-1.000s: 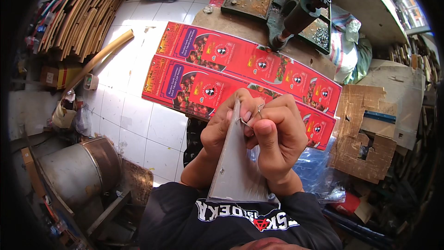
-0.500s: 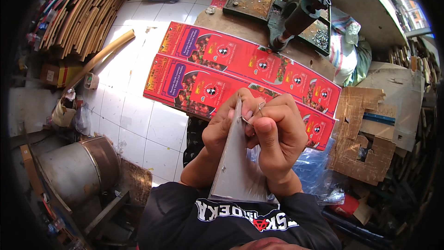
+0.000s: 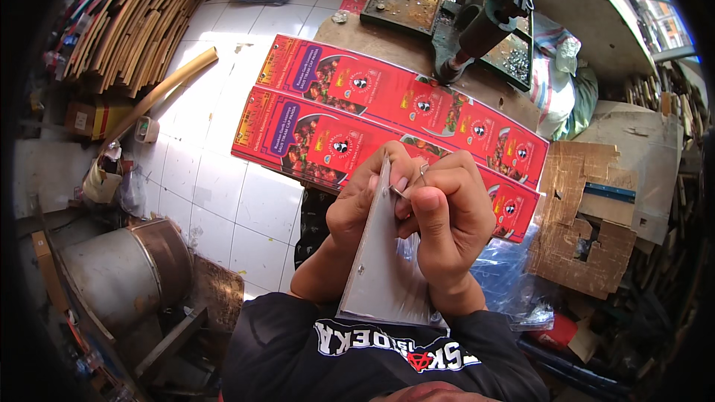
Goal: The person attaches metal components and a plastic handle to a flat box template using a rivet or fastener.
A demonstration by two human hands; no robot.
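Observation:
A stiff grey panel [image 3: 383,275] stands on edge against my chest, its grey face turned to the right. My left hand [image 3: 350,212] is closed on its upper edge, thumb and fingers on either side. My right hand [image 3: 450,223] pinches a thin bent metal wire [image 3: 423,170] at the panel's top corner, beside a small hole. Whether the wire passes through that hole is hidden by my fingers. A small metal eyelet [image 3: 361,269] shows lower on the panel. Beyond my hands lie long red printed signs [image 3: 357,123] in two rows on the table.
A dark hand press [image 3: 473,33] with trays of small metal parts [image 3: 406,1] stands behind the signs. Cut brown cardboard [image 3: 558,201] and clear plastic sheets [image 3: 506,275] are at the right. A metal drum [image 3: 119,268] stands at lower left, wood strips [image 3: 141,22] at upper left.
The bent wire in my right fingers has turned slightly near the panel's corner. My left hand and the panel stay in place.

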